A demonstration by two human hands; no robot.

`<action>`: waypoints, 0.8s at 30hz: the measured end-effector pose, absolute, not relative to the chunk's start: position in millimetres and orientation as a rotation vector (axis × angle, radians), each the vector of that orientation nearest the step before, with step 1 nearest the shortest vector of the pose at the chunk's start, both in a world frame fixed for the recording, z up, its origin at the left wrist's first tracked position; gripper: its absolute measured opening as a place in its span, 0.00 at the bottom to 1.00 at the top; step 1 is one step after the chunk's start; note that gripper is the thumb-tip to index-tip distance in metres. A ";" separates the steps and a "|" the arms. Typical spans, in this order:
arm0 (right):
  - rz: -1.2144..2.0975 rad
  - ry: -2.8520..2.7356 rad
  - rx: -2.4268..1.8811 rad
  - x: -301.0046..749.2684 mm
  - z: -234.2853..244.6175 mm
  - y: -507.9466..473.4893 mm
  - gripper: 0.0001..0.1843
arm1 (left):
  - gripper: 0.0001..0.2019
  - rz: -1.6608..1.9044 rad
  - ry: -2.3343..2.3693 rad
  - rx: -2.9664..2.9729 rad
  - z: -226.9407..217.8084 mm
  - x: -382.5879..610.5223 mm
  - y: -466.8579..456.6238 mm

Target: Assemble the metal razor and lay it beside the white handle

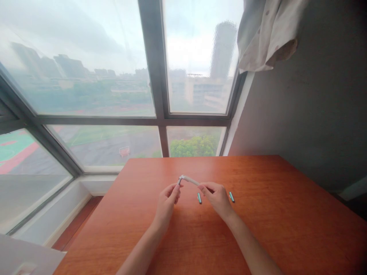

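Observation:
Both my hands hold a slim white device (189, 179) a little above the orange-brown table (272, 214). My left hand (169, 198) pinches its grey left end with closed fingers. My right hand (217, 194) grips its right end, fingers closed too. Two small teal batteries lie on the table: one (199, 198) between my hands, the other (231, 196) just right of my right hand.
A large window (160, 95) with dark frames rises behind the table's far edge. A grey wall (315, 95) runs along the right side, with a pale curtain (266, 34) bunched at the top. A white sill ledge (71, 198) lies left of the table.

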State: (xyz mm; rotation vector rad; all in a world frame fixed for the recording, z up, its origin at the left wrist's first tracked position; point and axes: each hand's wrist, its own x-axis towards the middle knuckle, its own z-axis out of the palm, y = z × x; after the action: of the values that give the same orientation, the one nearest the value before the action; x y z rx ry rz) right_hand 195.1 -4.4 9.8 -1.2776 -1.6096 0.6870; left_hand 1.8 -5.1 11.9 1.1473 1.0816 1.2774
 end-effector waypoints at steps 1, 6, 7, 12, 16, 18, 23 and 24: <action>0.698 -1.602 -1.275 194.7 8.8 -4.2 0.22 | 0.20 1.277 1.082 1.144 12.0 1.8 -5.1; 0.789 -1.542 -1.291 190.0 2.0 -2.1 0.26 | 0.20 1.275 1.067 1.106 10.0 2.5 -3.7; 0.817 -1.527 -1.288 188.9 1.1 -1.9 0.27 | 0.20 1.276 1.064 1.096 9.3 2.6 -3.4; 0.935 -1.447 -1.264 186.4 3.2 -3.3 0.27 | 0.19 1.285 1.052 1.081 5.9 2.1 -2.4; 0.953 -1.427 -1.252 186.8 6.5 -4.5 0.27 | 0.18 1.301 1.044 1.068 4.8 1.5 -1.9; 0.960 -1.434 -1.248 187.0 5.9 -4.2 0.27 | 0.18 1.300 1.040 1.067 5.1 1.6 -1.9; 0.980 -1.452 -1.251 187.0 1.7 -2.6 0.26 | 0.19 1.287 1.032 1.072 7.4 2.1 -2.6; 0.977 -1.453 -1.251 187.1 1.4 -2.5 0.26 | 0.19 1.288 1.029 1.070 7.7 2.2 -2.6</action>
State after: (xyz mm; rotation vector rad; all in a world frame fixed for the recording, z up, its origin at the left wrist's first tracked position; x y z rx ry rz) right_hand 187.1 -2.5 1.4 -1.2510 -1.4528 0.9768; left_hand 2.2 -2.6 7.7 1.0704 1.0292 1.2883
